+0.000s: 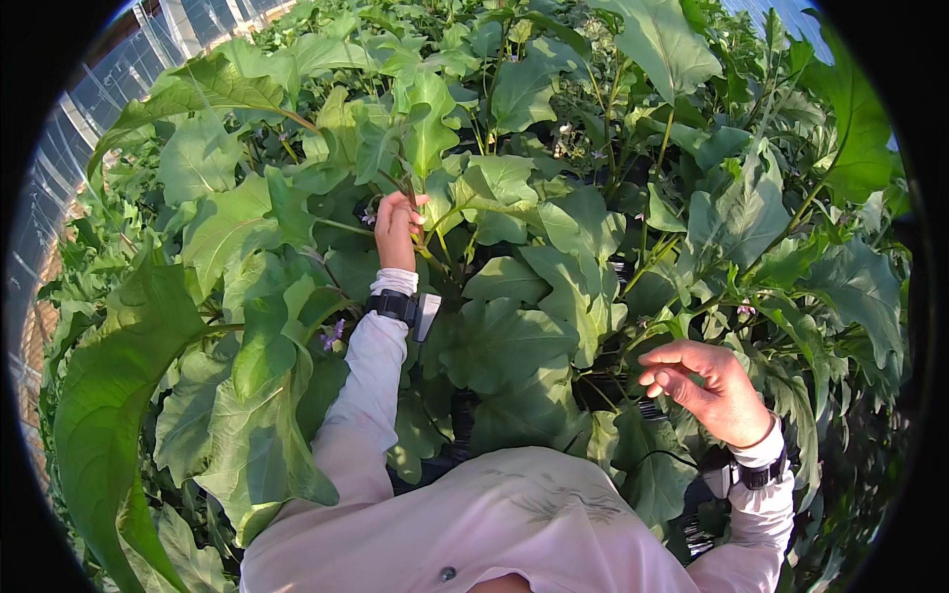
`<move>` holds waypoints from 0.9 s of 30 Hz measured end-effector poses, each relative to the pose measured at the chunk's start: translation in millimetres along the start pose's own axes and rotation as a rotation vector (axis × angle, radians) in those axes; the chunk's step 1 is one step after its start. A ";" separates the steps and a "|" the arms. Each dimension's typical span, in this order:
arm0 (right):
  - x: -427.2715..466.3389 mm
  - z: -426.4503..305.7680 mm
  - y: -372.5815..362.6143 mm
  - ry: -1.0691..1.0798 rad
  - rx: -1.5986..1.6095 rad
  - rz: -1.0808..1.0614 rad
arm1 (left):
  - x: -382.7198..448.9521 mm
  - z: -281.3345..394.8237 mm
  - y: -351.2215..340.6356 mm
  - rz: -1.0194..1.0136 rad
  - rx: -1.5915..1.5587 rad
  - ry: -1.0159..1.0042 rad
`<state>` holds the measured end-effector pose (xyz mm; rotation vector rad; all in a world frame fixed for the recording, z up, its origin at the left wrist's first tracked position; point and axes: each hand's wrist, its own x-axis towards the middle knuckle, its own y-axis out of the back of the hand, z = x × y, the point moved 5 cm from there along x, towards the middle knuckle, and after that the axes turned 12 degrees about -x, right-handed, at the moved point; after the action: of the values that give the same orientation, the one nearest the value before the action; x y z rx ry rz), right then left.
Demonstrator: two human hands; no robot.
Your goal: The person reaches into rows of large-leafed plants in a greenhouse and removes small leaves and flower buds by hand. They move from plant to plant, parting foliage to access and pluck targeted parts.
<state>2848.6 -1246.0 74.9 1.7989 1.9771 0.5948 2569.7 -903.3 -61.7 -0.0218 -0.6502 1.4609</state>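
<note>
My left hand (399, 226) is raised among the plants, its fingers closed around an upright eggplant stem (406, 185) with broad lobed leaves above it. My right hand (700, 385) hovers over the foliage at the lower right, its fingers curled and a little apart, with nothing seen between them. Close beside that hand, to its left, are thin green stems (599, 391) and leaves. A purple flower (333, 335) shows left of my left forearm. Both wrists wear a black strap with a small grey device.
Dense eggplant foliage (511, 345) surrounds both arms. A big leaf (111, 415) arches close at the left. Dark plastic sheeting (697, 530) shows low between plants. At the upper left runs a greenhouse wall (74, 122) with pale posts. A pink flower (746, 308) is above my right hand.
</note>
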 end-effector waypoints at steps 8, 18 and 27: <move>-66.1 45.4 20.8 -0.203 0.146 0.156 | 14.3 47.3 -22.1 0.193 0.331 -0.248; -80.2 52.3 36.5 -0.245 0.147 0.190 | 44.0 55.0 -2.7 0.215 0.104 0.116; -88.2 63.1 38.3 -0.249 0.110 0.176 | 53.3 61.4 -4.4 0.187 0.349 0.120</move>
<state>2923.4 -1328.0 44.8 2.0198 1.7275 0.2991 2546.4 -877.6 11.9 0.1027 -0.2948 1.7231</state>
